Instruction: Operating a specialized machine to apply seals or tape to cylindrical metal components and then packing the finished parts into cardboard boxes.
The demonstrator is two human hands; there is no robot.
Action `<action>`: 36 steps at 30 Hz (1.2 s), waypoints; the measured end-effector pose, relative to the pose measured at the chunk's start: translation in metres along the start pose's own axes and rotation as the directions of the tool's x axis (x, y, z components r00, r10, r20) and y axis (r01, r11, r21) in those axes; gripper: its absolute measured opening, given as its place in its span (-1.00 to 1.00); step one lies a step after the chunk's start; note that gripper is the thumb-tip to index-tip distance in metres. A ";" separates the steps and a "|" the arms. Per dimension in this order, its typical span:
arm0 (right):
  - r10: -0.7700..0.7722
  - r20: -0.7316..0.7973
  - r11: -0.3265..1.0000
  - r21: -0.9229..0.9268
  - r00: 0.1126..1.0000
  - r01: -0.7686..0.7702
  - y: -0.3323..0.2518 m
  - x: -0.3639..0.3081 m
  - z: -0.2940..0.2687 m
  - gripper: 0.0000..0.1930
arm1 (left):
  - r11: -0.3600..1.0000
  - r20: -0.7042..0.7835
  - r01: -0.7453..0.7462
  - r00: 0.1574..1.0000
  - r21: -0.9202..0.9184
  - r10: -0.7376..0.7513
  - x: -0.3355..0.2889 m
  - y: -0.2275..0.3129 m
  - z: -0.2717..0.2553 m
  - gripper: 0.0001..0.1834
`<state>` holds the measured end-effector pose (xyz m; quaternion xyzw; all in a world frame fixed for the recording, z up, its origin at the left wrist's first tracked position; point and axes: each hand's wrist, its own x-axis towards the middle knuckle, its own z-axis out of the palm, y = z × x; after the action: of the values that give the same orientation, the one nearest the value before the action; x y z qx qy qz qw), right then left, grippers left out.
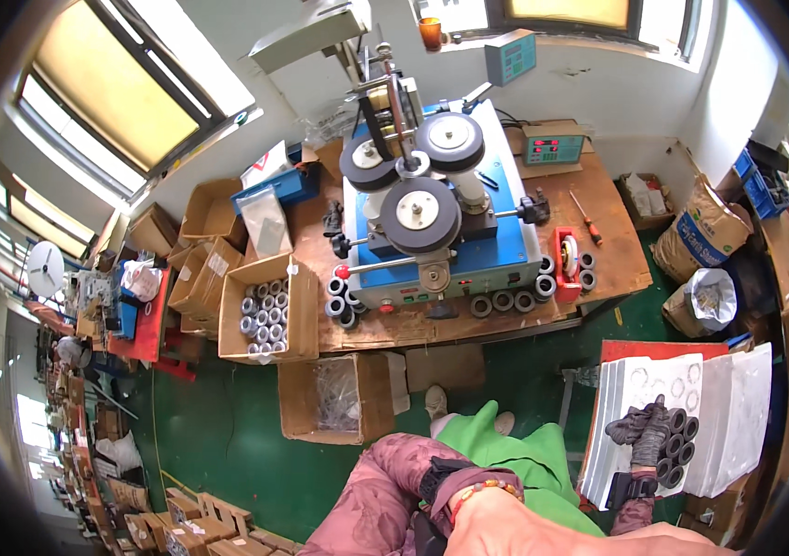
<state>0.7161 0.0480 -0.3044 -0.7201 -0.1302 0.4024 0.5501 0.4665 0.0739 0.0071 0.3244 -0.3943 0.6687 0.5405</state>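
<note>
My right hand (651, 437), in a dark grey glove, lies on a white sheet (610, 398) at the right. At least one finger stretches away from me, and the hand appears open. Right beside it several black rings (675, 447) stand close together. Whether it touches them I cannot tell. A dark grey bunch (624, 428) left of the fingers could be part of the glove or another piece of cloth. My left hand (506, 526), bare, with a beaded bracelet at the wrist, crosses the bottom edge close to me; its fingers are hidden.
Ahead, a blue machine (515, 236) with three dark wheels stands on a wooden bench (612, 218). More rings (503, 299) line its front. A carton (300, 310) of metallic rings sits left, another open carton (376, 398) below. Sacks (705, 232) stand right; a screwdriver (587, 219) lies on the bench.
</note>
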 end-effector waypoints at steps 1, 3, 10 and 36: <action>-0.002 0.015 1.000 0.000 1.000 0.002 0.001 0.000 0.004 -0.66 | 1.000 0.021 0.007 1.000 -0.007 -0.006 0.000 0.002 0.000 -0.25; -0.006 0.046 1.000 -0.008 0.999 0.006 0.005 -0.001 0.013 -0.66 | 0.998 0.085 0.051 0.995 -0.037 -0.047 0.005 0.011 -0.005 -0.24; -0.032 0.161 0.998 -0.039 0.986 0.039 0.010 -0.021 0.064 -0.66 | 0.966 0.167 0.251 0.957 -0.066 -0.237 0.020 0.064 -0.001 -0.25; -0.107 0.429 0.932 -0.271 0.897 0.240 0.033 -0.133 0.252 -0.64 | 0.992 -0.035 -0.126 0.992 -0.018 0.125 0.053 0.299 0.005 -0.26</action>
<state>0.4400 0.1249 -0.2939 -0.6846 -0.3692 0.4658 0.4219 0.1635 0.0628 0.0024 0.2823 -0.4113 0.7028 0.5072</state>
